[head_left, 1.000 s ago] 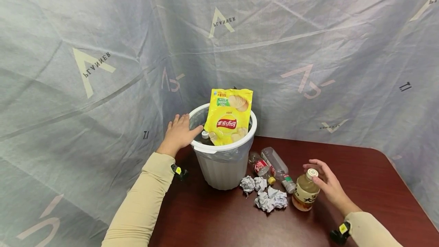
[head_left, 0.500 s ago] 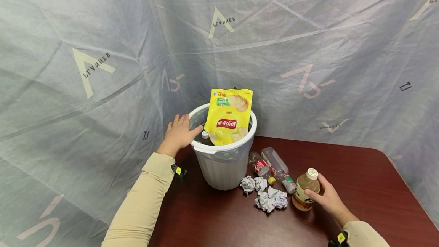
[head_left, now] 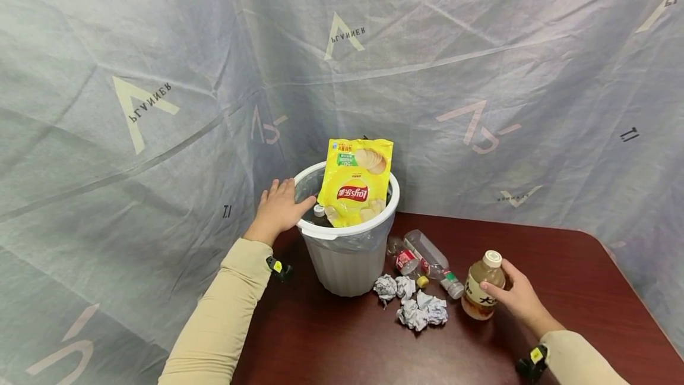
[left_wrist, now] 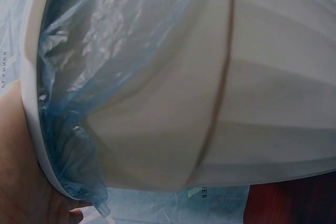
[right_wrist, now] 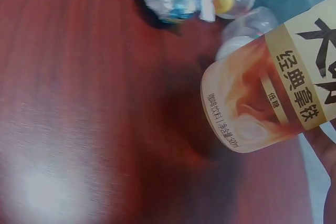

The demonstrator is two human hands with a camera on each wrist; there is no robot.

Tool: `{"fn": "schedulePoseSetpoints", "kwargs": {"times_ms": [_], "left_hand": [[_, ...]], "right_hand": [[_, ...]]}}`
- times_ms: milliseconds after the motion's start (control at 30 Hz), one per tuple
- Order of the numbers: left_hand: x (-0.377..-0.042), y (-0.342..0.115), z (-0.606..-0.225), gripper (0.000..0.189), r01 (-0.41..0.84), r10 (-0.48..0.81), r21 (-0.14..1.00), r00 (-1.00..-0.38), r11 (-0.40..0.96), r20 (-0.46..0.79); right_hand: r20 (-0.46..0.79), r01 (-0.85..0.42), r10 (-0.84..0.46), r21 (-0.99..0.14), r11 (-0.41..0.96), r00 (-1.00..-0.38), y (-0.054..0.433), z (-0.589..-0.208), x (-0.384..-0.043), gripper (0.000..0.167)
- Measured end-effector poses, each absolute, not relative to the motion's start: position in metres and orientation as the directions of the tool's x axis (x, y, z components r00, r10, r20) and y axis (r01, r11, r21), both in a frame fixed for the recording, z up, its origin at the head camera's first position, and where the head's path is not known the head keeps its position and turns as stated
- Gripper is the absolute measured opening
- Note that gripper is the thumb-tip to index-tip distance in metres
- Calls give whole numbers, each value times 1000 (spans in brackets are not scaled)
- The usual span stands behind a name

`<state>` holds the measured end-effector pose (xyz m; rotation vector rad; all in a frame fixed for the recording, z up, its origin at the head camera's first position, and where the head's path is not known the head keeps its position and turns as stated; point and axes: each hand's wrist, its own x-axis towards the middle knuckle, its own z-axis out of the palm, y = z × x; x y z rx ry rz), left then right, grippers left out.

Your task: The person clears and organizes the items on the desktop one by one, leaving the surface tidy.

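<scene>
My right hand [head_left: 521, 299] grips a coffee drink bottle [head_left: 483, 296] with a white cap, thumb on the near side. In the right wrist view the coffee bottle [right_wrist: 262, 93] is tilted, its base off the dark red table. My left hand [head_left: 278, 210] holds the left rim of a white trash can [head_left: 347, 266], thumb over the inner side. The left wrist view has this hand [left_wrist: 18, 166] at the rim beside the bluish bag liner [left_wrist: 105, 51]. A yellow chip bag [head_left: 355, 186] stands out of the can, beside a white bottle cap [head_left: 319, 211] inside.
Two empty plastic bottles, one with a red label [head_left: 404, 260] and one clear [head_left: 430, 254], lie right of the can. Several crumpled paper balls [head_left: 422, 311] sit in front of them on the table [head_left: 342, 349]. A grey printed curtain [head_left: 438, 94] surrounds the table's back and left.
My right hand has closed round the coffee bottle, then raised it slightly and moved it a little right. The clear bottle has shifted slightly. My left hand stays put.
</scene>
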<state>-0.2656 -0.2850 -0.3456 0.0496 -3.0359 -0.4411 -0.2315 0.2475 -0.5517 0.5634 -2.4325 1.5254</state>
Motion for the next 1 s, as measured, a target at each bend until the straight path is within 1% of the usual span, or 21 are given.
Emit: {"fn": "schedulePoseSetpoints", "kwargs": {"times_ms": [200,500,700,1000], "left_hand": [[-265,-285,-345,101,-18,-40,285,-997,958,68],[-263,-285,-345,96,-12,-38,292,-996,956,83],[-263,-286,-346,97,-15,-41,283,-995,959,86],[-264,-285,-345,95,-19,-41,288,-997,957,72]], "right_hand": [[384,-431,-196,-782,450,-902,256,-525,-245,54],[398,-447,-207,-749,489,-894,259,-482,-266,52],[390,-446,-222,-723,527,-894,255,-448,-282,58],[369,-412,-192,-737,535,-910,243,-396,-313,61]]}}
